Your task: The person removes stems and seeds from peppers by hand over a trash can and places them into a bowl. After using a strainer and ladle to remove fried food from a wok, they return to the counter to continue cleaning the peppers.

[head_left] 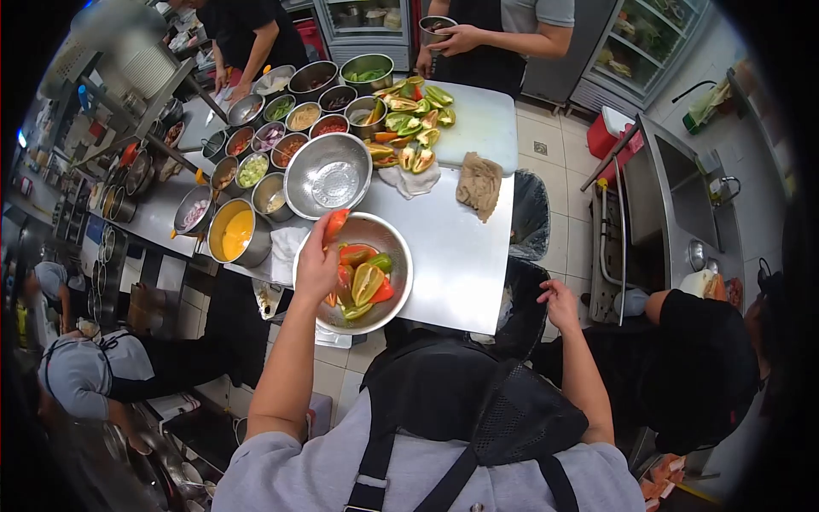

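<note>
My left hand (316, 266) is closed on a piece of red bell pepper (336, 225) above the left rim of a metal bowl (404, 264). Inside that bowl lie several cut pepper pieces, among them a yellow-green half (368, 283) with its pale inside showing. My right hand (560, 305) hangs over a black-lined bin (522, 320) at the table's right edge; its fingers are apart and nothing shows in them. An upturned or empty-looking metal bowl (328, 175) stands just behind the pepper bowl. More halved peppers (408, 126) are piled farther back.
A white cutting board (478, 128) and a brown cloth (479, 186) lie on the steel table (461, 286). Several ingredient pots stand left, including one with yellow liquid (234, 232). Co-workers stand across the table, at left and close on my right (704, 367).
</note>
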`<act>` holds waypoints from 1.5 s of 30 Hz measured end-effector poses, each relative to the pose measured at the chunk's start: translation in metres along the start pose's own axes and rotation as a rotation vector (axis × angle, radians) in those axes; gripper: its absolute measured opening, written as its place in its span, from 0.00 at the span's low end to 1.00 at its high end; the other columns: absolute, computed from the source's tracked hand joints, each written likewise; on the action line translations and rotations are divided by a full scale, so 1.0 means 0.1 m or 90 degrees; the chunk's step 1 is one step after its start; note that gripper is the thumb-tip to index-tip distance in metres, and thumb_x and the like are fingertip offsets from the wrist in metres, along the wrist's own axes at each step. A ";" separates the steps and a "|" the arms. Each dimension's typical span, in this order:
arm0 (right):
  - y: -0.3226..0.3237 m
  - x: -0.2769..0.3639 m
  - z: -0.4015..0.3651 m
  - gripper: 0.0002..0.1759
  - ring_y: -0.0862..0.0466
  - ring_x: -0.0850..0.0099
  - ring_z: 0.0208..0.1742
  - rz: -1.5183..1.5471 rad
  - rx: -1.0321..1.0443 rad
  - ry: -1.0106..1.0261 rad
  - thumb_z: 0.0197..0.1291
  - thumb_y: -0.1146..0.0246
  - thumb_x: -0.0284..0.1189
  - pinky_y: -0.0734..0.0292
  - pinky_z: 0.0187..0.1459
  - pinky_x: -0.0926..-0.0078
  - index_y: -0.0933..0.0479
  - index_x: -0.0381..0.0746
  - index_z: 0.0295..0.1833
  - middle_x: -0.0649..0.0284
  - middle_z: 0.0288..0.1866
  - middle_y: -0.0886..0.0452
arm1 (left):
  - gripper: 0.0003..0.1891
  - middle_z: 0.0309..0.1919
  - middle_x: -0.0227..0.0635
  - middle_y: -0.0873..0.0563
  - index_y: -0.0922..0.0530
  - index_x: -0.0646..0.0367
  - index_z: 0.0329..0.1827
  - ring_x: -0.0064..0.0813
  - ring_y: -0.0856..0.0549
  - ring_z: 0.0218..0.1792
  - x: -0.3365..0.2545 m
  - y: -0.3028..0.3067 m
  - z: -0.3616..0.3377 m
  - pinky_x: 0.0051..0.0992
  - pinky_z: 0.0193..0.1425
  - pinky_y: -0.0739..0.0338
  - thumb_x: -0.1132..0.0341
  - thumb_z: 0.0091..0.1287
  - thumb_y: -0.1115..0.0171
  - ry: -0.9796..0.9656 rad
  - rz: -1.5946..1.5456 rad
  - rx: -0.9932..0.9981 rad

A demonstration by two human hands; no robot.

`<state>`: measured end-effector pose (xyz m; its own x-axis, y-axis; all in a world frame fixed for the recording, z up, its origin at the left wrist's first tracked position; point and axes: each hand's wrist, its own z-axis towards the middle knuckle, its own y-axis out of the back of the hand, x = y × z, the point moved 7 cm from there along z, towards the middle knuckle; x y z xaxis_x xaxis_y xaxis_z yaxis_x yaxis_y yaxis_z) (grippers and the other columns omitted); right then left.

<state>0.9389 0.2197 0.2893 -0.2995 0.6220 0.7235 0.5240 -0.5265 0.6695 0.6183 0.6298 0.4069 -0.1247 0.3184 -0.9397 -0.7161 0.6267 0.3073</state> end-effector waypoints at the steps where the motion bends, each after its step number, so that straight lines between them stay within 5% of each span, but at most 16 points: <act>1: -0.09 -0.11 0.04 0.20 0.14 0.68 0.36 0.006 0.015 -0.012 0.58 0.54 0.15 0.22 0.44 0.71 0.20 0.34 0.49 0.59 0.29 0.13 | 0.29 0.63 0.49 0.20 0.33 0.62 0.73 0.42 0.20 0.64 0.14 0.07 -0.03 0.34 0.70 0.29 0.78 0.65 0.49 0.014 0.109 -0.006; 6: -0.33 -0.16 0.12 0.17 0.13 0.64 0.37 -0.011 0.017 -0.020 0.61 0.50 0.17 0.21 0.44 0.68 0.20 0.35 0.50 0.56 0.32 0.13 | 0.36 0.69 0.54 0.28 0.35 0.61 0.75 0.50 0.30 0.73 0.65 -0.14 -0.22 0.38 0.77 0.36 0.82 0.57 0.50 0.009 0.329 0.077; 13: -0.15 -0.05 0.12 0.17 0.13 0.65 0.42 -0.070 -0.030 -0.003 0.60 0.44 0.15 0.19 0.46 0.69 0.23 0.35 0.55 0.54 0.42 0.16 | 0.35 0.70 0.56 0.32 0.36 0.62 0.74 0.55 0.31 0.71 0.23 -0.83 0.64 0.41 0.76 0.36 0.79 0.59 0.46 -0.097 0.183 0.148; 15: 0.02 0.21 0.08 0.16 0.16 0.62 0.36 -0.159 -0.104 0.095 0.57 0.43 0.15 0.21 0.41 0.67 0.22 0.35 0.52 0.53 0.38 0.19 | 0.35 0.70 0.57 0.32 0.37 0.62 0.74 0.56 0.31 0.71 0.22 -1.08 0.99 0.42 0.76 0.36 0.77 0.59 0.45 -0.100 0.154 0.177; 22: 0.31 0.64 -0.16 0.11 0.23 0.59 0.28 -0.193 -0.145 -0.009 0.51 0.43 0.17 0.28 0.34 0.63 0.23 0.35 0.42 0.56 0.26 0.27 | 0.27 0.61 0.52 0.23 0.30 0.61 0.66 0.55 0.24 0.63 0.47 -1.76 2.17 0.49 0.65 0.28 0.67 0.63 0.39 -0.067 0.417 0.133; 24: 0.23 0.63 -0.25 0.13 0.18 0.50 0.36 -0.159 -0.067 -0.024 0.51 0.43 0.19 0.25 0.40 0.55 0.21 0.37 0.44 0.50 0.29 0.22 | 0.24 0.59 0.50 0.21 0.28 0.60 0.63 0.53 0.23 0.61 0.56 -1.93 2.36 0.50 0.63 0.27 0.65 0.63 0.39 -0.059 0.487 0.125; 25: 0.19 0.59 -0.30 0.19 0.17 0.52 0.45 -0.179 -0.013 -0.082 0.52 0.43 0.18 0.23 0.48 0.58 0.20 0.39 0.50 0.49 0.41 0.17 | 0.22 0.58 0.49 0.21 0.26 0.59 0.61 0.51 0.22 0.60 0.65 -1.96 2.44 0.50 0.62 0.27 0.64 0.64 0.40 -0.029 0.527 0.122; 26: 0.19 0.61 -0.35 0.19 0.17 0.52 0.45 -0.181 -0.022 -0.093 0.52 0.43 0.18 0.23 0.48 0.58 0.20 0.39 0.50 0.49 0.41 0.17 | 0.20 0.57 0.48 0.20 0.24 0.59 0.59 0.50 0.22 0.60 0.73 -1.98 2.49 0.50 0.62 0.27 0.62 0.65 0.40 0.002 0.567 0.118; 28: 0.14 0.93 -0.48 0.25 0.20 0.53 0.57 -0.122 -0.015 0.152 0.53 0.43 0.18 0.24 0.58 0.61 0.21 0.43 0.59 0.50 0.58 0.20 | 0.19 0.57 0.48 0.20 0.23 0.58 0.58 0.49 0.22 0.59 0.82 -2.05 2.54 0.50 0.61 0.27 0.62 0.66 0.41 -0.021 0.591 0.138; 29: 0.11 0.90 -0.53 0.28 0.23 0.54 0.63 -0.127 0.058 0.072 0.55 0.41 0.17 0.28 0.65 0.64 0.22 0.45 0.64 0.52 0.64 0.26 | 0.17 0.56 0.48 0.20 0.23 0.58 0.57 0.49 0.22 0.59 0.86 -2.08 2.57 0.49 0.61 0.27 0.62 0.66 0.41 -0.035 0.622 0.145; 32: 0.19 0.89 -0.60 0.27 0.21 0.56 0.58 -0.123 0.062 0.005 0.56 0.40 0.18 0.25 0.60 0.65 0.22 0.45 0.63 0.54 0.58 0.25 | 0.17 0.55 0.48 0.20 0.23 0.58 0.56 0.50 0.22 0.58 0.92 -2.15 2.53 0.50 0.61 0.27 0.62 0.66 0.42 -0.063 0.654 0.161; 33: 0.26 0.89 -0.62 0.22 0.19 0.58 0.47 -0.077 -0.005 0.008 0.56 0.40 0.17 0.23 0.51 0.65 0.20 0.42 0.57 0.55 0.48 0.25 | 0.18 0.55 0.49 0.20 0.24 0.58 0.57 0.51 0.22 0.59 0.90 -2.14 2.50 0.51 0.61 0.28 0.63 0.66 0.41 -0.069 0.645 0.143; 37: 0.54 0.78 -0.58 0.12 0.20 0.60 0.34 -0.124 -0.198 -0.041 0.53 0.42 0.17 0.26 0.39 0.64 0.21 0.37 0.43 0.55 0.31 0.25 | 0.21 0.58 0.49 0.21 0.26 0.57 0.59 0.49 0.24 0.63 0.80 -2.11 2.37 0.52 0.63 0.29 0.66 0.62 0.37 -0.062 0.620 0.134; 41: 0.51 0.77 -0.49 0.13 0.20 0.59 0.35 -0.089 -0.148 -0.055 0.52 0.42 0.18 0.26 0.40 0.62 0.20 0.37 0.44 0.56 0.30 0.23 | 0.26 0.59 0.49 0.20 0.27 0.57 0.62 0.46 0.22 0.62 0.68 -1.98 2.30 0.50 0.62 0.27 0.65 0.58 0.34 -0.011 0.594 0.154; 44: 0.26 0.66 -0.40 0.18 0.18 0.57 0.39 -0.175 -0.003 0.000 0.52 0.41 0.19 0.22 0.44 0.62 0.20 0.38 0.50 0.55 0.37 0.18 | 0.29 0.56 0.44 0.18 0.26 0.59 0.63 0.40 0.19 0.58 1.11 -1.86 2.44 0.45 0.60 0.24 0.66 0.55 0.33 0.111 0.416 0.201; 45: 0.19 0.68 -0.38 0.20 0.17 0.55 0.42 -0.185 -0.015 0.126 0.53 0.41 0.20 0.21 0.48 0.62 0.21 0.39 0.54 0.56 0.40 0.17 | 0.27 0.49 0.39 0.16 0.23 0.58 0.60 0.38 0.18 0.54 1.26 -1.88 2.44 0.47 0.61 0.26 0.66 0.53 0.34 0.180 0.177 0.267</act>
<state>0.8983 0.2301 0.3580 -0.5833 0.6241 0.5199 0.3770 -0.3589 0.8539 0.9043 0.7255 0.2676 -0.4892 0.3455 -0.8008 -0.3037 0.7932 0.5278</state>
